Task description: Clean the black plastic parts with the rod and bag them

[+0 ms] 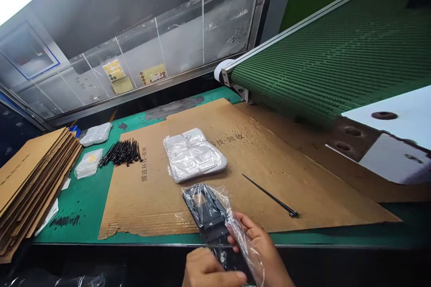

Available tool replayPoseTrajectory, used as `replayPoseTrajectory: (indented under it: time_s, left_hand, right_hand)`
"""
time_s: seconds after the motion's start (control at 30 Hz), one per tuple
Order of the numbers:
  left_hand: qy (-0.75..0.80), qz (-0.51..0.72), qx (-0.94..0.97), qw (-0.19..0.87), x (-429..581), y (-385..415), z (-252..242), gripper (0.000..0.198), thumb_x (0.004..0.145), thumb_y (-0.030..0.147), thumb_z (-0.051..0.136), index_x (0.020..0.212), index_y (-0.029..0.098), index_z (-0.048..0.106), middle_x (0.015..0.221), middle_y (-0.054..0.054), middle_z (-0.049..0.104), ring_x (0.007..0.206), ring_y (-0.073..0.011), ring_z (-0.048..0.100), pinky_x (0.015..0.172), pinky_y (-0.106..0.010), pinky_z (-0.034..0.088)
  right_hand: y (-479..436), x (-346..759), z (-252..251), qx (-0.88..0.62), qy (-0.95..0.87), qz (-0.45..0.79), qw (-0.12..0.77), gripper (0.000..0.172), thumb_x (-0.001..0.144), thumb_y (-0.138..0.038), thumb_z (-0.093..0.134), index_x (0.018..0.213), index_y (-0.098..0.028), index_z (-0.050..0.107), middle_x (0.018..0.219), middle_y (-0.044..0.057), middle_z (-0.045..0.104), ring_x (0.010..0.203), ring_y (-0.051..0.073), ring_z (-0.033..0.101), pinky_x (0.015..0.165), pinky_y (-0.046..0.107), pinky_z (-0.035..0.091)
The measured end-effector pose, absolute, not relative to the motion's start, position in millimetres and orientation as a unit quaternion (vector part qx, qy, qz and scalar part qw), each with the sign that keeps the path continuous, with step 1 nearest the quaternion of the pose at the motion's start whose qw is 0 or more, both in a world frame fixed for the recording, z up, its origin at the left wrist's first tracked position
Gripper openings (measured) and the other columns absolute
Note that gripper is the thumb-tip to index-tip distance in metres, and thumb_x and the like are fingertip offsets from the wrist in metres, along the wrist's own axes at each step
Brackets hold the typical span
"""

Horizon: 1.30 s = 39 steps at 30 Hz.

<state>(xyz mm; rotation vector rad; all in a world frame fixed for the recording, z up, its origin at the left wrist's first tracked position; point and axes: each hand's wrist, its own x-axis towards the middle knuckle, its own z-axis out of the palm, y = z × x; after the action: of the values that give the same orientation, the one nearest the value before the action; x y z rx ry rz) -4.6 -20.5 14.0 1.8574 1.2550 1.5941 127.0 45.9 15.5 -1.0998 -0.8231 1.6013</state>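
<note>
A flat black plastic part (213,228) with an opening at its far end lies inside a clear plastic bag (247,244), tilted above the table's front edge. My right hand (261,246) is closed on the bag's right side. My left hand (210,269), fingers curled and thumb stretched across the near end, grips the bagged part from below left. Just beyond it sits a stack of clear plastic bags (195,154). To the right, a single black cable tie (271,195) rests on the cardboard sheet (148,206).
A pile of black cable ties (124,152) lies to the left, beside smaller bag stacks (89,163). Folded cardboard (33,179) is piled at the left edge. A green conveyor belt (319,58) overhangs the right side. Sticker sheets (153,74) hang behind the green table (84,215).
</note>
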Motion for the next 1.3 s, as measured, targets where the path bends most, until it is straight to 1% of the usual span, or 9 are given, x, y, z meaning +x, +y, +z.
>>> replayPoseTrajectory:
  time_s: [0.13, 0.23, 0.37, 0.57, 0.77, 0.9, 1.03, 1.17, 1.3]
  left_hand:
    - [0.546, 0.696, 0.208, 0.417, -13, -9, 37, 0.046, 0.074, 0.050, 0.061, 0.110, 0.022, 0.060, 0.090, -0.004, 0.061, 0.081, -0.0141, 0.057, 0.072, -0.024, 0.045]
    - [0.442, 0.664, 0.081, 0.597, -11, 4, 53, 0.034, 0.067, 0.036, 0.071, 0.095, 0.016, 0.065, 0.084, -0.006, 0.067, 0.078, -0.0190, 0.062, 0.075, -0.031, 0.048]
    - [0.394, 0.704, -0.073, 0.587, -13, 18, 57, 0.006, 0.069, 0.017, 0.064, 0.075, 0.015, 0.066, 0.072, -0.004, 0.070, 0.067, -0.0172, 0.065, 0.073, -0.032, 0.051]
    - [0.437, 0.742, -0.030, 0.508, -19, 19, 50, 0.022, 0.065, 0.015, 0.070, 0.086, 0.017, 0.063, 0.080, -0.003, 0.072, 0.072, -0.0164, 0.066, 0.073, -0.030, 0.052]
    - [0.420, 0.716, 0.089, 0.551, -5, 8, 57, 0.030, 0.060, 0.028, 0.077, 0.085, 0.018, 0.064, 0.081, -0.003, 0.072, 0.076, -0.0180, 0.066, 0.075, -0.030, 0.051]
    - [0.402, 0.724, 0.039, 0.559, -5, 12, 61, 0.030, 0.061, 0.031, 0.076, 0.086, 0.018, 0.067, 0.084, -0.003, 0.072, 0.077, -0.0173, 0.066, 0.073, -0.028, 0.051]
    - [0.383, 0.611, -0.014, 0.693, -12, 13, 60, 0.026, 0.051, 0.033, 0.081, 0.061, 0.014, 0.066, 0.060, -0.001, 0.067, 0.056, -0.0116, 0.060, 0.056, -0.021, 0.047]
    - [0.407, 0.487, 0.101, 0.766, -13, 8, 55, 0.025, 0.051, 0.029, 0.081, 0.062, 0.013, 0.065, 0.052, 0.002, 0.060, 0.047, -0.0071, 0.051, 0.051, -0.019, 0.042]
    - [0.473, 0.415, 0.284, 0.723, -17, -5, 48, 0.034, 0.058, 0.041, 0.077, 0.077, 0.014, 0.068, 0.071, -0.004, 0.068, 0.071, -0.0176, 0.061, 0.067, -0.027, 0.046]
  right_hand:
    - [35, 120, 22, -0.454, -0.384, 0.648, 0.476, 0.029, 0.054, -0.030, 0.074, 0.077, -0.018, 0.061, 0.059, -0.001, 0.058, 0.050, 0.014, 0.051, 0.044, 0.022, 0.040]
    - [26, 114, 27, -0.434, -0.426, 0.638, 0.472, 0.028, 0.061, -0.037, 0.073, 0.078, -0.018, 0.064, 0.061, 0.000, 0.059, 0.053, 0.015, 0.052, 0.047, 0.023, 0.043]
    - [24, 120, 23, -0.475, -0.451, 0.584, 0.479, 0.038, 0.072, -0.055, 0.060, 0.076, -0.017, 0.065, 0.058, 0.002, 0.060, 0.049, 0.015, 0.052, 0.045, 0.024, 0.044]
    - [36, 151, 14, -0.511, -0.538, 0.515, 0.428, 0.041, 0.071, -0.054, 0.060, 0.093, -0.020, 0.062, 0.085, 0.010, 0.068, 0.077, 0.025, 0.063, 0.070, 0.034, 0.052]
    - [29, 119, 29, -0.340, -0.522, 0.626, 0.469, 0.108, 0.070, -0.049, 0.071, 0.142, -0.024, -0.005, 0.139, 0.015, 0.035, 0.126, 0.024, 0.036, 0.101, 0.041, 0.033]
    - [23, 102, 35, -0.275, -0.451, 0.770, 0.358, 0.052, 0.071, -0.055, 0.068, 0.102, -0.015, 0.055, 0.074, 0.003, 0.058, 0.069, 0.016, 0.056, 0.063, 0.025, 0.045]
    - [28, 121, 48, -0.221, -0.473, 0.821, 0.231, 0.049, 0.066, -0.060, 0.068, 0.061, -0.015, 0.048, 0.049, -0.008, 0.032, 0.042, 0.004, 0.022, 0.040, 0.019, 0.017]
    - [31, 143, 57, -0.229, -0.451, 0.849, 0.156, 0.033, 0.065, -0.041, 0.069, 0.062, -0.015, 0.050, 0.048, -0.007, 0.038, 0.038, 0.004, 0.022, 0.036, 0.020, 0.012]
    - [19, 149, 55, -0.315, -0.473, 0.781, 0.259, 0.021, 0.064, -0.022, 0.066, 0.056, -0.015, 0.048, 0.051, -0.007, 0.037, 0.049, 0.006, 0.029, 0.044, 0.017, 0.022]
